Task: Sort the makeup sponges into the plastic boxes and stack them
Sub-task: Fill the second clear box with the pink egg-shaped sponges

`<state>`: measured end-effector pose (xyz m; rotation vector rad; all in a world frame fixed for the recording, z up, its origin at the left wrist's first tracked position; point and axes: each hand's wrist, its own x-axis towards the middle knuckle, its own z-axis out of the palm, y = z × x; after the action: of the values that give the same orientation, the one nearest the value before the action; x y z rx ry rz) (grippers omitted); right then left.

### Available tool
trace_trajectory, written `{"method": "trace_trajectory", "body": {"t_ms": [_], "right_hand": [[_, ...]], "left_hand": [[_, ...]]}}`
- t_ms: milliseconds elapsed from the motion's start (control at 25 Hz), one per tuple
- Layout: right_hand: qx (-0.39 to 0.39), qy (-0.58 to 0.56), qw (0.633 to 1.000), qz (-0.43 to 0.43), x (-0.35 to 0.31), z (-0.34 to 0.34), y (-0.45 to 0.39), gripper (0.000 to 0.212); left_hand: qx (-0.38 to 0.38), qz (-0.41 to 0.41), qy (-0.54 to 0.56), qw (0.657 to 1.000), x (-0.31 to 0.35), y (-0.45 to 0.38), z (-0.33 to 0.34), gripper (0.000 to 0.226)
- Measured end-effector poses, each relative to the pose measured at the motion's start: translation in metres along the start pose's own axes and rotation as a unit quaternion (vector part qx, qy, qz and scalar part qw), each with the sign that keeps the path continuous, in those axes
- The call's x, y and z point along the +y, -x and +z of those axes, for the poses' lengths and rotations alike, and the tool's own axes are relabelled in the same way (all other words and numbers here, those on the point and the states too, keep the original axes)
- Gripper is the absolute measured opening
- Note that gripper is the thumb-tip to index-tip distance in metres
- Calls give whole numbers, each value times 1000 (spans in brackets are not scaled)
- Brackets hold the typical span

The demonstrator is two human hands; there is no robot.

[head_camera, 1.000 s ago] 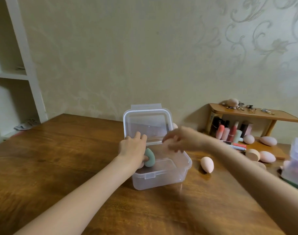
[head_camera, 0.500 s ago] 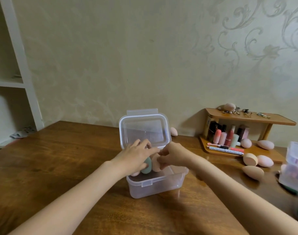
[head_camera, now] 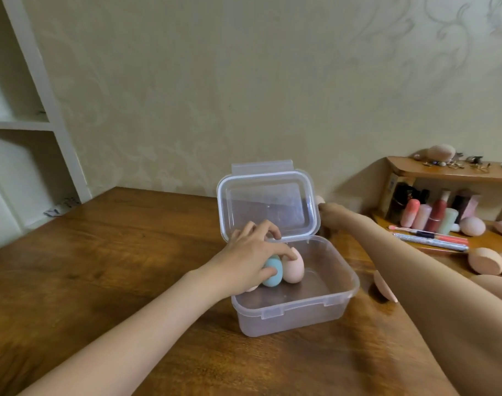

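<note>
Right hand (head_camera: pixel 334 217) — now behind lid (head_camera: pixel 268 204)

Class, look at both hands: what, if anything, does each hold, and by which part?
Left hand steadies the blue sponge and pink sponge...

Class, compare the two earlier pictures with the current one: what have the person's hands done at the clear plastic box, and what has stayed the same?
The right hand has let go of the pink sponge, now standing in the clear box beside the blue sponge, and moved back past the lid toward a sponge near the wall. The left hand still rests on the sponges inside. The box, its raised lid and the wooden shelf stayed as they were.
</note>
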<state>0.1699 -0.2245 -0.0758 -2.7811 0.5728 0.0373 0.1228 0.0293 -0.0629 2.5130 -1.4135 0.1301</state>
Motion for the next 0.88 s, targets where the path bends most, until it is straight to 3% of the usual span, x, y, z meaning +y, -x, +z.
{"method": "trace_trajectory", "body": {"t_ms": [120, 200, 400, 520, 640, 760, 800, 880], "right_hand": [[149, -62, 987, 18, 7, -13, -1, 36], [166, -48, 985, 15, 13, -30, 7, 36], [-47, 10, 998, -48, 1, -23, 8, 58], [-61, 47, 996, -44, 8, 5, -12, 61], [69, 32, 996, -39, 6, -3, -6, 45], [202, -181, 958, -97, 1, -57, 37, 35], [189, -244, 943, -124, -4, -78, 60, 34], [43, -221, 961, -160, -15, -102, 103, 29]], "left_hand": [[3, -4, 9, 1000, -3, -1, 0, 41], [1, -12, 17, 1000, -3, 1, 2, 40], [4, -14, 25, 1000, 1, 2, -1, 39], [9, -9, 28, 1000, 0, 0, 1, 40], [6, -10, 27, 1000, -3, 0, 3, 40], [0, -19, 34, 999, -3, -1, 1, 39], [0, -16, 35, 999, -1, -3, 1, 40], [-5, -5, 32, 999, 7, -8, 0, 41]]}}
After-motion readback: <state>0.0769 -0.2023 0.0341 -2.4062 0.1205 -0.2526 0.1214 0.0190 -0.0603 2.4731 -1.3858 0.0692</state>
